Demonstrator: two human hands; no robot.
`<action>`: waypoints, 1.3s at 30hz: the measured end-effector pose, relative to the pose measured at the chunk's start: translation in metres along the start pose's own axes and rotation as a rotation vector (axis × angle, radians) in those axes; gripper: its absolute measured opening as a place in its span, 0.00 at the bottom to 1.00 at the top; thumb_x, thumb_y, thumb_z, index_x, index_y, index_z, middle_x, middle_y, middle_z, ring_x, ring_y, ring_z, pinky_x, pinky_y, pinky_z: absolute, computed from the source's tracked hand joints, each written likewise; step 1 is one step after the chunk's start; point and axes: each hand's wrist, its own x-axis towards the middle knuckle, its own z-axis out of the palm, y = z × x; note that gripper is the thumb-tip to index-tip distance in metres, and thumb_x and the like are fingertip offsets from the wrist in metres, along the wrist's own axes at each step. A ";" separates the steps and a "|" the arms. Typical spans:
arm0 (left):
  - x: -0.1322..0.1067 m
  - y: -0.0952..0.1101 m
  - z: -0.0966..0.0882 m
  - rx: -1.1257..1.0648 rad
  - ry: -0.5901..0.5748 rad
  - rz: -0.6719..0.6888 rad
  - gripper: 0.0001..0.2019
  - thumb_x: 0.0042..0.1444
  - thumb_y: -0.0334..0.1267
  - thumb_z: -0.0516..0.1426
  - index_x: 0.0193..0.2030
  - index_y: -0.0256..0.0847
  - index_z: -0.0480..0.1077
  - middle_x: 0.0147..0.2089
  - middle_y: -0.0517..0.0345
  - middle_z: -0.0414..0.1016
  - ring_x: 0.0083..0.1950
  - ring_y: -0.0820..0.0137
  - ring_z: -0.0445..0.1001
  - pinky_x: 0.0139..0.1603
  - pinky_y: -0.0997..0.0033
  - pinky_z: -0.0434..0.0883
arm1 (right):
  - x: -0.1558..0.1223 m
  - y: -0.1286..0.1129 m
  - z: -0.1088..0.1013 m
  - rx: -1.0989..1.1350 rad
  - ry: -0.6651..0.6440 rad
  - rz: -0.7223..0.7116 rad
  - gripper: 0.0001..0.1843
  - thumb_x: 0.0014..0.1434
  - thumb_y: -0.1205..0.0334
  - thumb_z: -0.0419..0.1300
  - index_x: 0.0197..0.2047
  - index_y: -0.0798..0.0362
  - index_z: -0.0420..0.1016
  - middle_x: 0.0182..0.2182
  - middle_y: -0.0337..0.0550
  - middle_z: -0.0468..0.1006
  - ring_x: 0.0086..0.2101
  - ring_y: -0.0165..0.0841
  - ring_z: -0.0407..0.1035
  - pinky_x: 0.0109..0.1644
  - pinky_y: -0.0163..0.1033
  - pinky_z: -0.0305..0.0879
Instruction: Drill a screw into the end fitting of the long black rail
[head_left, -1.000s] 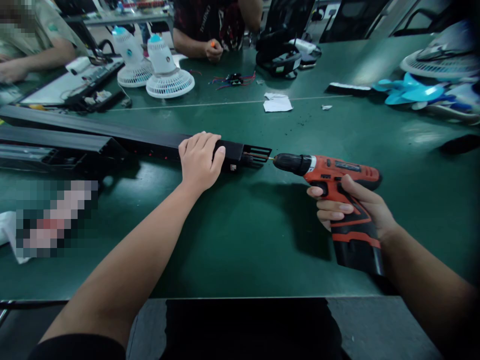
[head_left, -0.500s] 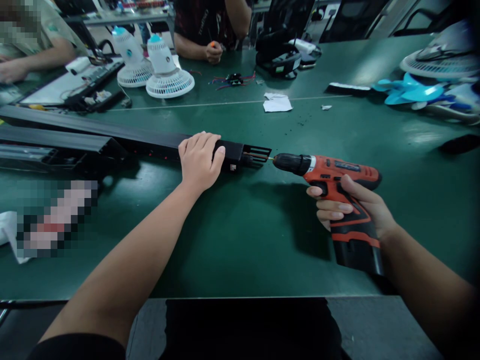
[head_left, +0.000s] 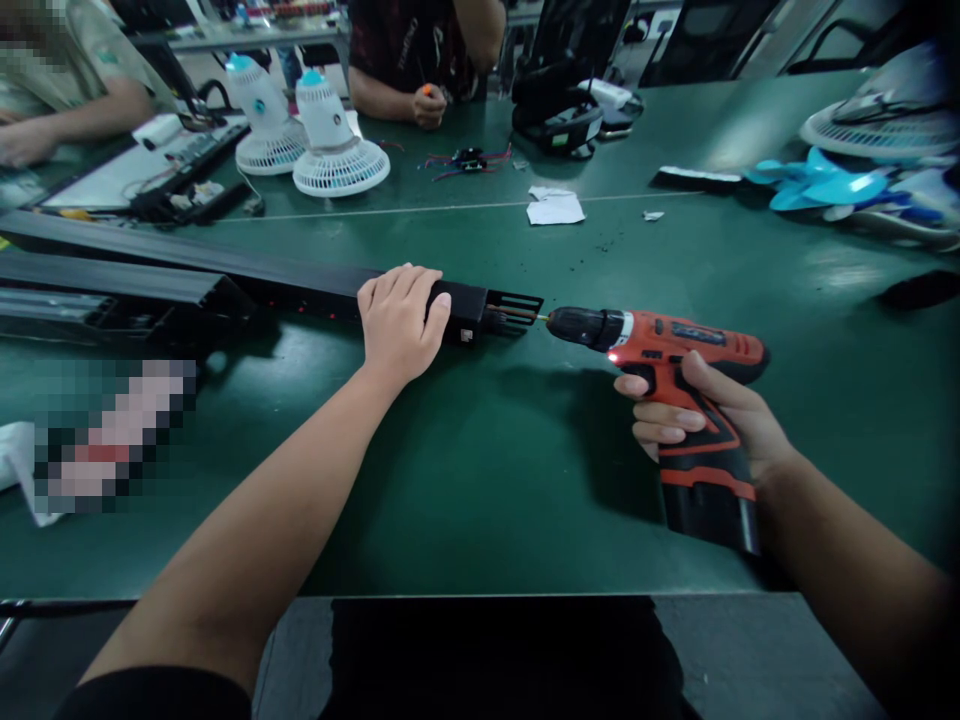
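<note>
My left hand [head_left: 401, 325] is wrapped over a long black rectangular bar-shaped housing [head_left: 300, 283] that lies on the green table. A slotted black end piece [head_left: 516, 312] sticks out of the housing's right end. In my right hand [head_left: 690, 410] is a red and black cordless drill [head_left: 690, 345], with my index finger at its trigger. The drill points left, and its thin bit [head_left: 541, 317] meets the slotted end piece; whether it sits in a screw is too small to tell. A small light glows under the drill's chuck.
More black bars [head_left: 112, 285] lie at the left. Behind stand two white fans [head_left: 330, 150], a small wired circuit board [head_left: 471, 160] and a white paper scrap [head_left: 553, 206]. Blue fan blades [head_left: 817, 183] lie at the right. Two other people sit across the table [head_left: 465, 480].
The drill's light has come on. The drill's body and battery have shifted slightly, while its bit stays at the slotted end and my left hand holds still.
</note>
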 end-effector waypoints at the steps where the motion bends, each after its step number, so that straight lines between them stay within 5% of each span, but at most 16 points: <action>1: 0.000 0.000 0.000 -0.001 0.000 -0.002 0.25 0.81 0.51 0.46 0.68 0.52 0.81 0.73 0.50 0.86 0.81 0.46 0.74 0.84 0.39 0.61 | 0.000 0.000 0.000 -0.001 -0.002 0.006 0.18 0.54 0.44 0.46 0.35 0.48 0.64 0.22 0.28 0.62 0.16 0.13 0.39 0.16 0.23 0.57; 15: -0.001 0.001 0.000 0.007 0.021 0.003 0.25 0.80 0.49 0.47 0.66 0.50 0.82 0.72 0.49 0.87 0.80 0.45 0.76 0.82 0.40 0.62 | 0.000 0.000 0.000 0.016 -0.021 0.039 0.18 0.54 0.42 0.45 0.35 0.48 0.62 0.18 0.26 0.58 0.16 0.14 0.39 0.16 0.24 0.55; 27: 0.000 -0.001 0.002 0.050 0.007 0.015 0.23 0.82 0.48 0.47 0.68 0.50 0.80 0.72 0.48 0.86 0.80 0.45 0.76 0.83 0.43 0.62 | 0.001 -0.001 -0.006 -0.093 -0.018 0.063 0.20 0.53 0.40 0.43 0.36 0.46 0.62 0.14 0.24 0.42 0.17 0.16 0.38 0.16 0.26 0.51; 39: 0.000 0.000 0.001 0.020 0.017 0.013 0.25 0.81 0.49 0.46 0.67 0.47 0.81 0.71 0.47 0.87 0.80 0.45 0.76 0.83 0.41 0.62 | 0.000 -0.001 -0.003 -0.054 -0.012 0.047 0.19 0.53 0.42 0.44 0.35 0.48 0.63 0.15 0.24 0.43 0.17 0.15 0.35 0.16 0.25 0.52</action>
